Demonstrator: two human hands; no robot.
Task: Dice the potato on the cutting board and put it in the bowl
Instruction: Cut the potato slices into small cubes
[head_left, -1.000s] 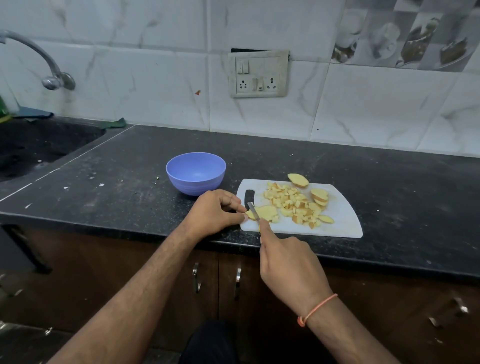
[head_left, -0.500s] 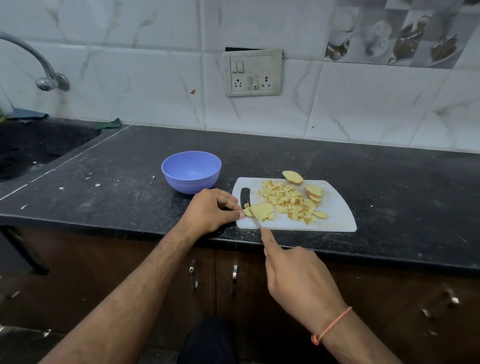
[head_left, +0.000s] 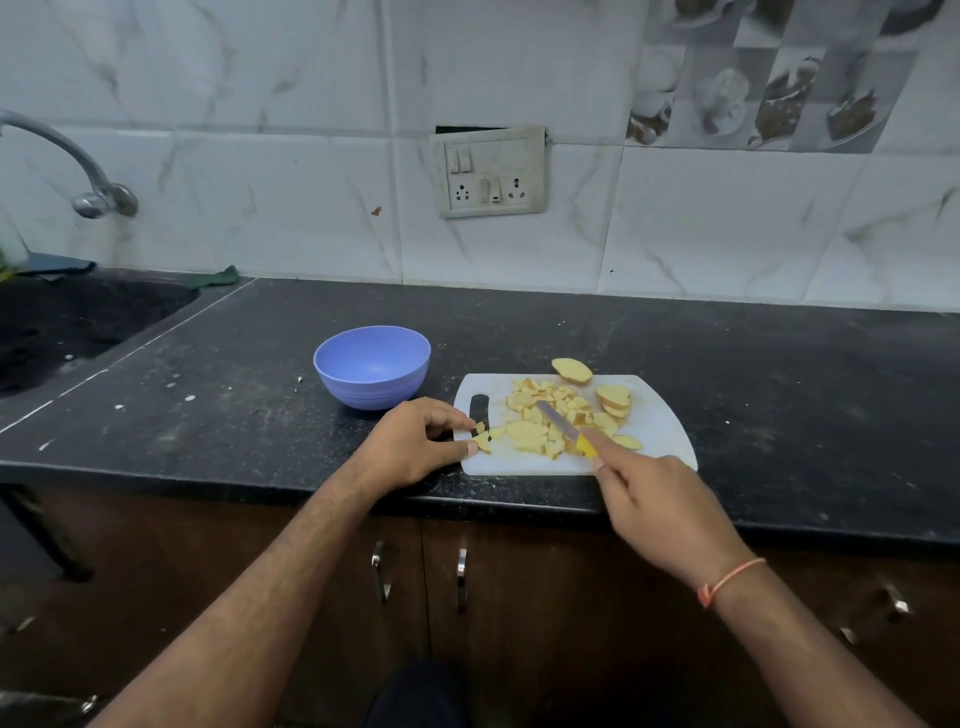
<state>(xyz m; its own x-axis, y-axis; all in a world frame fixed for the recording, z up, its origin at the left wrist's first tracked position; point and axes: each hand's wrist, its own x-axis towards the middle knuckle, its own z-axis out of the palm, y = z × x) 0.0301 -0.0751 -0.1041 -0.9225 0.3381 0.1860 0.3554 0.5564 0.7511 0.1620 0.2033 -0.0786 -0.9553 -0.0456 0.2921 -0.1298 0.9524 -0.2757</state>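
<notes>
**Dicing in progress: knife over the potato pile**

Right hand (head_left: 660, 506) clamps the knife (head_left: 563, 427), blade pointing to 10 o'clock across the potato pieces (head_left: 558, 415) on the cutting board (head_left: 660, 431). Left hand (head_left: 415, 441), nearer the bowl (head_left: 372, 366) at 11 o'clock, pinches an edge piece (head_left: 482, 441).

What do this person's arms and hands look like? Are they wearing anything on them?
Both forearms are bare, with no sleeves, gloves, rings or watch in view. The only thing worn is a thin orange thread bracelet tied round the wrist of the right hand. The left hand wears nothing.
</notes>
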